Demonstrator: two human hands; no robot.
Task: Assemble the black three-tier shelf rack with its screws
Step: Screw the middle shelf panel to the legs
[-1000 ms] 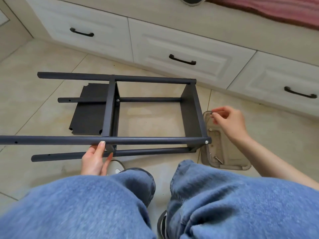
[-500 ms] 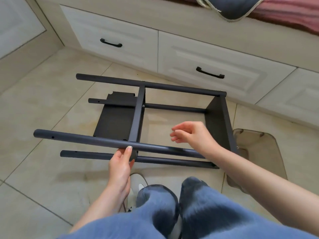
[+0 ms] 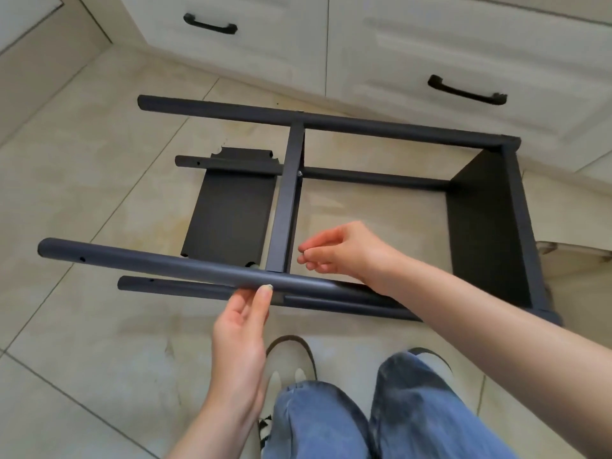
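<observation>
**Two tiers mounted, third panel loose on floor**

The right hand [image 3: 344, 251] has come over from the tray to the middle tier [image 3: 286, 207], its grip pinching something too small to identify, probably a screw. The left hand [image 3: 243, 321] still steadies the near post [image 3: 159, 265], fingers straight against it. The rack [image 3: 490, 226] lies on its side on glossy tiles: round matte-black tubes, flat sheet-metal shelves. The unfitted panel [image 3: 228, 207] lies flat beneath.

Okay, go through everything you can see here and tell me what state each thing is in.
Shelf rack: on its side, two shelves fitted.
Loose shelf panel: flat on the floor, unattached.
Left hand: steadying the near pole.
Right hand: fingers pinched together by the middle shelf; contents unclear.
Drawers: closed.
</observation>
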